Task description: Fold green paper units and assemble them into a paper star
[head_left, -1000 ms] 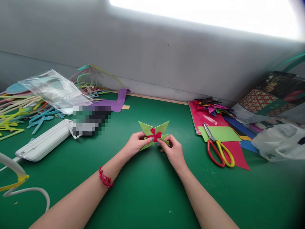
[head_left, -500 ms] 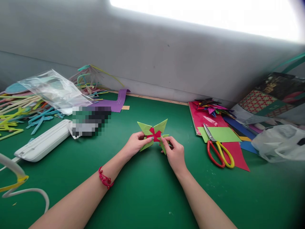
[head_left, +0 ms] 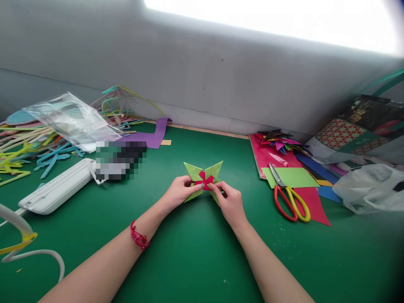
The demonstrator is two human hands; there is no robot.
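A folded paper star (head_left: pixel 203 176), light green with a red pinwheel centre, lies on the green table (head_left: pixel 195 252) in the middle of the view. My left hand (head_left: pixel 179 191) pinches its left side, thumb near the red centre. My right hand (head_left: pixel 231 202) pinches its lower right point. Both hands press the piece against the table. A red bracelet sits on my left wrist.
Red and yellow scissors (head_left: pixel 288 198) lie on coloured paper sheets (head_left: pixel 293 176) to the right, beside a pile of folded stars (head_left: pixel 279 141) and a plastic bag (head_left: pixel 369 187). On the left are a white device (head_left: pixel 57 189), a clear bag (head_left: pixel 71 118) and coloured strips (head_left: pixel 28 147).
The star shifted slightly as my right fingers worked its lower right point; my hands stay on it in nearly the same spot.
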